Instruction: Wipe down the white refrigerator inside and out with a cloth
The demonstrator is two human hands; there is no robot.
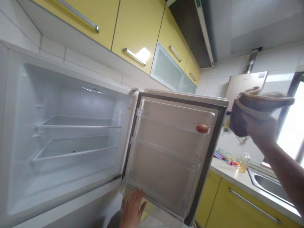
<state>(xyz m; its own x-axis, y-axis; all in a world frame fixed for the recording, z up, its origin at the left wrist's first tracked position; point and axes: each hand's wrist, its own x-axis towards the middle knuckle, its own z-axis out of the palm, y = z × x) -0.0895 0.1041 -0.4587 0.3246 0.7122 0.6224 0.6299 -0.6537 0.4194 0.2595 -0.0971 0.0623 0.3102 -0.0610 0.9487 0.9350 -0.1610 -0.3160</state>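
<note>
My right hand [262,129] is raised at the right, its fingers closed around a blurred grey-blue cloth [253,109] with beige edging. Low in the middle, my left hand [133,207] has its fingers stretched out and its thumb apart, at the lower edge of the open fridge door [173,152]. Whether its fingertips press on the door is unclear. One brown egg [203,128] sits in the top door shelf, near its outer end. The fridge interior [78,104] shows two glass shelves, with a small dark speck [74,151] on the lower one.
Yellow wall cabinets [140,28] hang above the fridge. A range hood [190,25] juts out overhead. On the right-hand counter [228,171] stand a bottle of yellow liquid [243,163] and crumpled colourful packaging [229,160], beside a steel sink [270,185].
</note>
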